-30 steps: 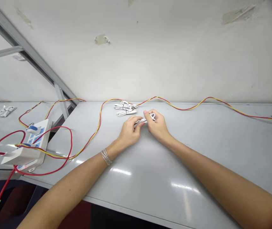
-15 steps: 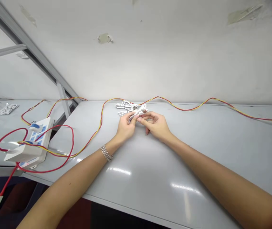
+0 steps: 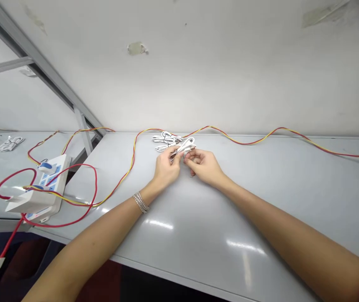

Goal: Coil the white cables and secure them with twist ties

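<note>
My left hand (image 3: 167,167) is closed round a coiled white cable (image 3: 187,145), pinching it between thumb and fingers above the table. Close beside it on the right, my right hand (image 3: 205,167) has thumb and forefinger pressed together. A thin black twist tie (image 3: 183,157) shows at those fingertips, just under the held coil; most of it is hidden. Right behind my left hand, other white cable bundles (image 3: 166,137) lie on the table, bound with black ties.
A red-and-yellow twisted wire (image 3: 245,144) runs along the wall behind the hands. At left, a white power strip (image 3: 60,167) holds plugs with looping red cables. Another white cable bundle (image 3: 10,144) lies farther left, past a metal frame (image 3: 83,130). The grey table (image 3: 198,235) ends at a front edge.
My right hand has shifted slightly down and right, its fingertips now a little apart from my left thumb. The left hand keeps hold of the coiled cable.
</note>
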`<move>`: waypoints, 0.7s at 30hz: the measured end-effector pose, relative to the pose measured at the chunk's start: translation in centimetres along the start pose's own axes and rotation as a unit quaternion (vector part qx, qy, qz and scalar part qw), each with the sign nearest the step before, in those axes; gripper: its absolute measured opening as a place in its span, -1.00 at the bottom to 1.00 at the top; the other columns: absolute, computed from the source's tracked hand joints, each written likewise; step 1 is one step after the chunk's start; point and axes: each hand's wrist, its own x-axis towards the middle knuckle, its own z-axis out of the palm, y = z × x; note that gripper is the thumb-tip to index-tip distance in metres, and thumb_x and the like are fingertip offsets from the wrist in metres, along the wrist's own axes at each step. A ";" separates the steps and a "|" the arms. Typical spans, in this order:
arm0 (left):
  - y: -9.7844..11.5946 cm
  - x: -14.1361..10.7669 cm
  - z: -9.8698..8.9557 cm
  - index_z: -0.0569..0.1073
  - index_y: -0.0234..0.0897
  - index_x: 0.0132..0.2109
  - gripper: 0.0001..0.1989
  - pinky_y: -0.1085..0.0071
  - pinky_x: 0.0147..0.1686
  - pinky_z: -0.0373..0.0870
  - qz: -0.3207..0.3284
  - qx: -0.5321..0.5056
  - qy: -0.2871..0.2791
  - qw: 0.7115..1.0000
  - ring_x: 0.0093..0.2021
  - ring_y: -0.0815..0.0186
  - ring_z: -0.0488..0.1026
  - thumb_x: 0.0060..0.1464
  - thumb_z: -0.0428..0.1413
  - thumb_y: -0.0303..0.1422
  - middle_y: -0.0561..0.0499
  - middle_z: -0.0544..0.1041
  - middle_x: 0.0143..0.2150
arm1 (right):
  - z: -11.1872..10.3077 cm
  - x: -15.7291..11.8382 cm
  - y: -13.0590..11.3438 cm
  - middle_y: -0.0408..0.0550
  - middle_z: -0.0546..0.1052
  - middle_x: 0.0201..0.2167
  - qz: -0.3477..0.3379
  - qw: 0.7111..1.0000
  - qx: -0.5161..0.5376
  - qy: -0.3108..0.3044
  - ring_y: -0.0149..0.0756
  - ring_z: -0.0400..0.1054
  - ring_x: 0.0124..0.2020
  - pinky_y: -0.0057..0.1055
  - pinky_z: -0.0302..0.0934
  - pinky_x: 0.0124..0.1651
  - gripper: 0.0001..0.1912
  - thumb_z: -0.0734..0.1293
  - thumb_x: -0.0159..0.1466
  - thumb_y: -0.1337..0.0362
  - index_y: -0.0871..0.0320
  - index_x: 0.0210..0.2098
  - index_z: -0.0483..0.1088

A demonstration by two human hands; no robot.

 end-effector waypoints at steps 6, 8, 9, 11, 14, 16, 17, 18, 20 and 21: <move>-0.5 0.3 -0.1 0.57 -0.30 -0.01 -0.73 0.21 0.06 0.41 0.041 0.016 0.009 0.999 0.02 0.14 0.50 0.18 0.10 -0.41 -0.15 0.58 0.00 | 0.1 -0.1 0.0 -0.24 0.37 -0.67 -0.017 1.000 -0.009 -0.003 -0.41 0.25 -0.68 -0.44 0.13 -0.54 -0.78 0.35 0.16 0.12 0.15 -0.33 0.39; -0.5 0.5 -0.2 0.57 -0.30 0.00 -0.73 0.21 0.10 0.39 0.028 0.005 0.006 1.000 0.05 0.15 0.50 0.17 0.10 -0.42 -0.14 0.58 0.02 | 0.2 -0.3 0.0 -0.21 0.38 -0.68 -0.025 0.999 -0.031 0.007 -0.40 0.25 -0.68 -0.44 0.13 -0.55 -0.75 0.34 0.19 0.08 0.16 -0.34 0.42; -0.5 0.6 -0.3 0.57 -0.31 0.00 -0.73 0.21 0.13 0.38 0.014 -0.009 0.006 1.000 0.07 0.15 0.49 0.17 0.10 -0.41 -0.14 0.57 0.04 | 0.2 -0.3 0.0 -0.18 0.43 -0.64 -0.035 0.999 -0.039 0.015 -0.42 0.24 -0.68 -0.44 0.14 -0.55 -0.74 0.33 0.21 0.07 0.16 -0.33 0.43; -0.4 0.8 -0.5 0.57 -0.34 -0.02 -0.74 0.23 0.16 0.36 -0.013 -0.042 0.000 0.999 0.09 0.16 0.49 0.17 0.11 -0.40 -0.15 0.57 0.05 | 0.4 -0.6 0.0 -0.11 0.54 -0.44 -0.071 0.995 -0.053 0.041 -0.47 0.23 -0.68 -0.44 0.16 -0.55 -0.76 0.29 0.24 0.11 0.15 -0.28 0.45; 0.1 1.0 -0.7 0.56 -0.40 -0.02 -0.72 0.23 0.11 0.41 -0.035 -0.076 -0.041 0.996 0.03 0.13 0.52 0.18 0.08 -0.40 -0.16 0.60 -0.01 | 0.6 -1.0 0.2 -0.03 0.53 -0.19 -0.181 0.969 -0.124 0.112 -0.48 0.29 -0.59 -0.41 0.27 -0.45 -0.81 0.27 0.24 0.29 0.15 -0.18 0.45; 0.5 0.9 -0.8 0.55 -0.44 0.00 -0.70 0.23 0.04 0.44 -0.047 -0.078 -0.066 0.994 -0.01 0.11 0.53 0.17 0.09 -0.40 -0.19 0.60 -0.02 | 0.7 -1.2 0.3 0.01 0.49 -0.16 -0.256 0.934 -0.207 0.141 -0.38 0.39 -0.42 -0.39 0.33 -0.33 -0.78 0.26 0.24 0.38 0.15 -0.14 0.46; 0.6 0.9 -0.7 0.53 -0.46 0.02 -0.68 0.23 0.02 0.46 -0.056 -0.075 -0.071 0.993 -0.02 0.10 0.54 0.16 0.10 -0.39 -0.20 0.59 -0.01 | 0.8 -1.3 0.4 0.03 0.48 -0.16 -0.283 0.915 -0.249 0.144 -0.32 0.42 -0.32 -0.37 0.35 -0.26 -0.76 0.26 0.25 0.40 0.14 -0.12 0.46; 0.7 0.8 -0.7 0.52 -0.47 0.04 -0.66 0.23 -0.01 0.47 -0.063 -0.071 -0.072 0.993 -0.05 0.11 0.54 0.16 0.10 -0.39 -0.22 0.59 -0.01 | 0.7 -1.4 0.4 0.03 0.49 -0.17 -0.301 0.898 -0.287 0.142 -0.26 0.43 -0.23 -0.34 0.35 -0.22 -0.73 0.26 0.25 0.41 0.13 -0.09 0.46; 0.6 0.7 -0.6 0.48 -0.47 0.08 -0.62 0.23 -0.04 0.47 -0.066 -0.056 -0.065 0.994 -0.10 0.12 0.55 0.15 0.11 -0.39 -0.23 0.60 -0.04 | 0.6 -1.4 0.4 0.02 0.52 -0.19 -0.318 0.872 -0.347 0.135 -0.18 0.42 -0.16 -0.31 0.34 -0.17 -0.69 0.27 0.26 0.42 0.11 -0.02 0.44; 0.5 0.7 -0.6 0.45 -0.45 0.10 -0.61 0.23 -0.06 0.47 -0.061 -0.050 -0.059 0.995 -0.11 0.13 0.56 0.14 0.12 -0.39 -0.22 0.60 -0.06 | 0.5 -1.3 0.4 0.02 0.53 -0.19 -0.319 0.864 -0.367 0.131 -0.17 0.42 -0.16 -0.30 0.33 -0.17 -0.66 0.28 0.26 0.42 0.12 0.02 0.43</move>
